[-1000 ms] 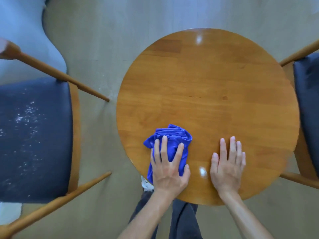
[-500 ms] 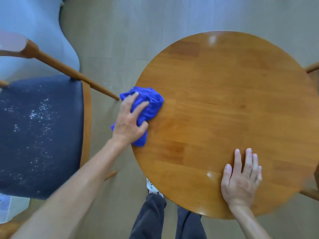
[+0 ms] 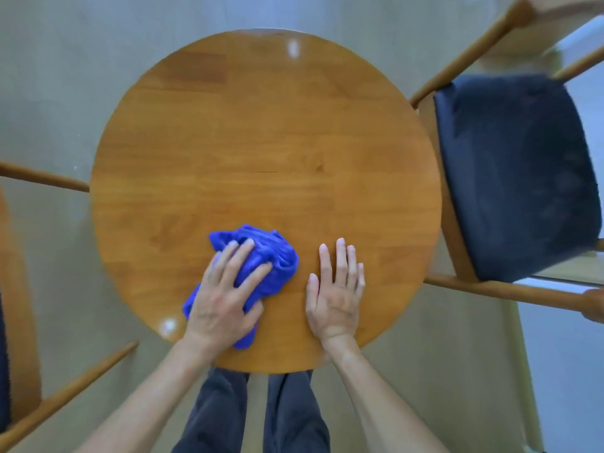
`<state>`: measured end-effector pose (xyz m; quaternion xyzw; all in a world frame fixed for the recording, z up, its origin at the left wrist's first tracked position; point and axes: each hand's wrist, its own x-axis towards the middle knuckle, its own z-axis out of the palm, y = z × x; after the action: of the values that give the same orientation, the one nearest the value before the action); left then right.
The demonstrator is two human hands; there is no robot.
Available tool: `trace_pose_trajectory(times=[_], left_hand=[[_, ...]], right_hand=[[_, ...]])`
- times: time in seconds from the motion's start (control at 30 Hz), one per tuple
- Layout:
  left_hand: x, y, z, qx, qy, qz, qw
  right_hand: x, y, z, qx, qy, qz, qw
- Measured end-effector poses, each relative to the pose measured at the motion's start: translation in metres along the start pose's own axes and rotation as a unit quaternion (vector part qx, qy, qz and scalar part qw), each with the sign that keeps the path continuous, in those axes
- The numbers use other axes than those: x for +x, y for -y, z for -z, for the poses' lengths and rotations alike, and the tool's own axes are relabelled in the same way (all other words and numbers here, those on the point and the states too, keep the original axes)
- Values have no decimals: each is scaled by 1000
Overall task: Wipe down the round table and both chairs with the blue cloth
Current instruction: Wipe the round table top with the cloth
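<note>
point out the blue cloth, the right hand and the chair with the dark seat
blue cloth point(image 3: 277, 253): head view, on the bunched folds beyond the fingers
right hand point(image 3: 335, 299): head view, on the back of the hand
chair point(image 3: 516, 171): head view, on the dark seat cushion

The desk point(image 3: 261, 142) stands on the floor point(image 3: 49, 76). One chair point(image 3: 516, 178) sits at its 3 o'clock, another chair point(image 3: 19, 282) at 9. The cloth point(image 3: 274, 253) lies on the desk near 6 o'clock under the left hand point(image 3: 222, 299); the right hand point(image 3: 336, 295) rests just beside it, toward 5.
</note>
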<state>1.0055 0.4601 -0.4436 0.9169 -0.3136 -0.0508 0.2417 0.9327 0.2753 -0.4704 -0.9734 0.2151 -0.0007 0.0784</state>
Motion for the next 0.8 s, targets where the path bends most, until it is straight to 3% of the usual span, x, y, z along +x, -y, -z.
trace_pose_trajectory(times=[0.07, 0.17, 0.27, 0.37, 0.5, 0.57, 0.67, 0.8], left_hand=[[48, 37, 15, 8, -64, 92, 994], [95, 62, 24, -3, -89, 191, 978], [79, 35, 11, -2, -88, 190, 978], [38, -29, -12, -19, -62, 156, 986], [37, -96, -34, -73, -15, 158, 985], [52, -108, -34, -151, -5, 179, 972], [64, -97, -17, -237, 4, 184, 954], [61, -17, 16, -65, -26, 177, 982]], right_hand=[[-1, -1, -2, 5, -1, 0, 1000], [-1, -1, 0, 27, -1, -1, 1000], [1, 3, 9, 76, 2, -9, 997], [6, 3, 22, 198, 14, -29, 980], [13, -10, 50, 416, -13, -154, 896], [13, -14, 62, 400, -35, -178, 898], [3, -1, 67, 318, -7, -156, 935], [2, 40, 52, 198, 30, -118, 973]])
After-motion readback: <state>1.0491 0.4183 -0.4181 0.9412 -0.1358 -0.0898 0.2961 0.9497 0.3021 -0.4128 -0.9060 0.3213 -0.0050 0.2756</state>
